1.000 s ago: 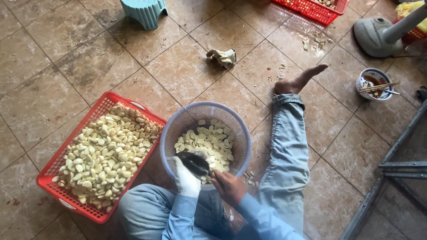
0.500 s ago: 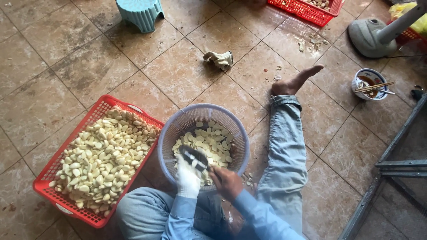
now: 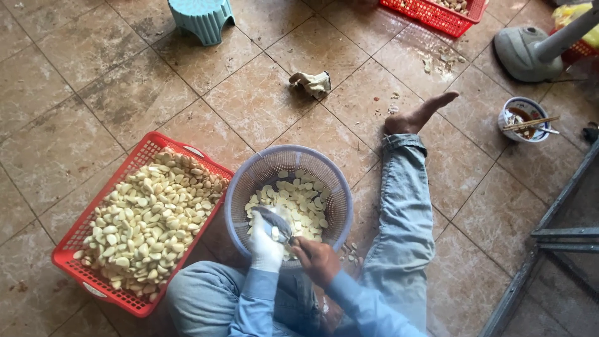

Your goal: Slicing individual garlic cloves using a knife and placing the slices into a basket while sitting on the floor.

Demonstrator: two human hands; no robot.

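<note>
I sit on the tiled floor with a round lavender basket of peeled garlic cloves between my legs. My left hand, in a white glove, is over the basket's near rim and pinches a pale clove. Right beside it, my bare right hand grips a small knife with a dark blade that lies against the clove. A red rectangular basket heaped with more cloves stands on my left, touching the lavender one.
My right leg in jeans stretches out over the tiles, foot bare. Farther off are a crumpled rag, a teal stool, another red basket, a bowl with chopsticks, a fan base and a metal frame.
Both hands stay together at the near rim of the lavender basket, with only small movements of the knife and clove. The view has shifted slightly.
</note>
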